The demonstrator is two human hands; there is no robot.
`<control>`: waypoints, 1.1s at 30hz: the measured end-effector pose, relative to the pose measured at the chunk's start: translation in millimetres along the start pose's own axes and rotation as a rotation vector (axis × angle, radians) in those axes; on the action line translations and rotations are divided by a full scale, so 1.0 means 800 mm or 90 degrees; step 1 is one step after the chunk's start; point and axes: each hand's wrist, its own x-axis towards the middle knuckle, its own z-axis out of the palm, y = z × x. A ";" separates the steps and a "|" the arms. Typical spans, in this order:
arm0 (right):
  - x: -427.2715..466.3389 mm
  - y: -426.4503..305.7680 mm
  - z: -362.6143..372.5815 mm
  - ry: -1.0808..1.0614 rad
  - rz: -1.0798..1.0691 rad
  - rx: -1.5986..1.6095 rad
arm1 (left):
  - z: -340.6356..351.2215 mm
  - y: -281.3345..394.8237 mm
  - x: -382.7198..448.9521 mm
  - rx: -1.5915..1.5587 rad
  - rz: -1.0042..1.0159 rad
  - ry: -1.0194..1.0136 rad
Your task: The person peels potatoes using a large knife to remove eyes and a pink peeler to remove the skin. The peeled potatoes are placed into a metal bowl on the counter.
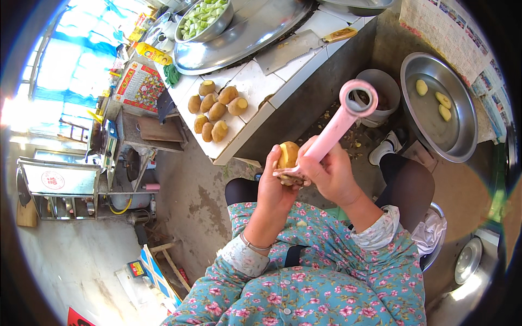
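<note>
My left hand (274,185) holds a partly peeled potato (288,154) upright above my lap, with a bare yellow strip along its side. In my right hand (332,175) is a pink-handled peeler (332,128), its head against the lower part of the potato and its ringed end pointing up and away. Several unpeeled potatoes (217,111) lie grouped on the corner of the white tiled counter (261,83). Three peeled potatoes (442,100) rest in a wide metal basin (456,134) at the right.
A cleaver (289,51) lies near the counter's edge, beside a large metal lid (248,38). On the lid stands a bowl (228,24) of cut green vegetable pieces. A bucket (379,77) is on the floor by the basin, with peelings (350,142) scattered around it.
</note>
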 end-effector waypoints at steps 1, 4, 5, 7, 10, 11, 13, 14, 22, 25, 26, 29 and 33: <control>0.004 0.001 -0.003 0.012 -0.004 -0.005 | -0.008 0.001 0.001 0.020 0.009 -0.038; 0.030 0.007 -0.021 0.150 -0.003 0.086 | 0.000 0.003 -0.008 0.068 0.023 -0.056; 0.032 0.007 -0.024 0.159 -0.022 0.091 | 0.005 0.004 -0.011 0.082 0.027 -0.046; 0.029 0.005 -0.019 0.151 -0.005 0.103 | 0.002 0.007 -0.009 0.076 0.029 -0.047; 0.020 -0.005 -0.012 0.073 -0.006 0.112 | -0.009 0.004 -0.001 0.050 0.030 -0.044; 0.016 -0.009 -0.010 0.036 -0.010 0.113 | -0.011 0.002 0.000 0.046 0.020 -0.036; 0.008 -0.004 -0.010 -0.029 0.029 0.142 | -0.008 0.001 0.001 0.039 0.004 -0.021; 0.005 -0.003 -0.009 -0.053 0.034 0.135 | -0.005 0.001 0.000 0.033 -0.004 -0.013; 0.018 -0.006 -0.014 0.099 -0.022 0.067 | -0.010 0.002 0.002 0.019 0.013 0.019; 0.005 -0.007 -0.003 -0.014 0.008 0.118 | 0.006 -0.001 0.000 -0.003 0.036 0.079; 0.004 -0.007 0.001 -0.005 0.016 0.136 | 0.010 -0.002 0.000 -0.012 0.045 0.096; 0.008 0.007 -0.003 0.106 0.003 0.005 | -0.017 0.000 0.008 -0.053 0.027 -0.014; 0.015 -0.001 0.003 0.169 -0.021 0.118 | -0.025 0.008 0.009 -0.106 0.042 -0.069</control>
